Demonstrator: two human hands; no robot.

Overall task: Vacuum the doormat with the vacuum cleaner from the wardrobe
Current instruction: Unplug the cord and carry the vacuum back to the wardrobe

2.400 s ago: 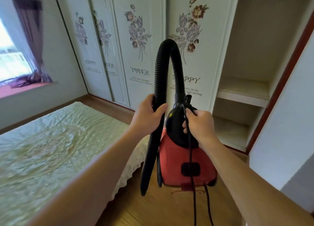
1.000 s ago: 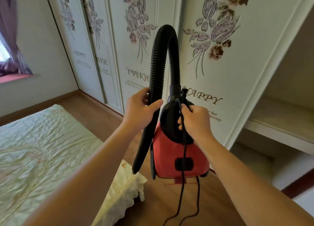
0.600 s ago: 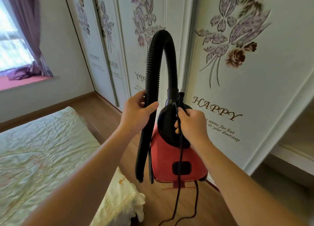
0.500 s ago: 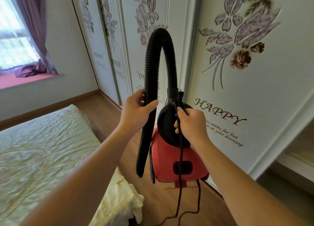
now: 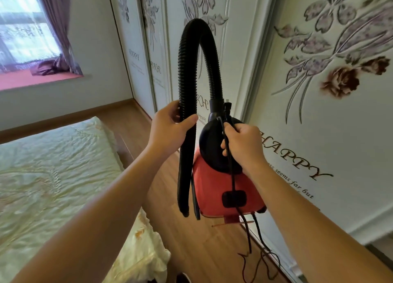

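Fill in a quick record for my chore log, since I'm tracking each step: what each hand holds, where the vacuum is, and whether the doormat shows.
left hand: grips the black hose below its arch
right hand: grips the vacuum cleaner by its black top, cord under the fingers
vacuum cleaner: red body, held upright above the wood floor
cord: trails down to the floor
surroundings: bed on the left, flowered wardrobe doors on the right
doormat: not in view
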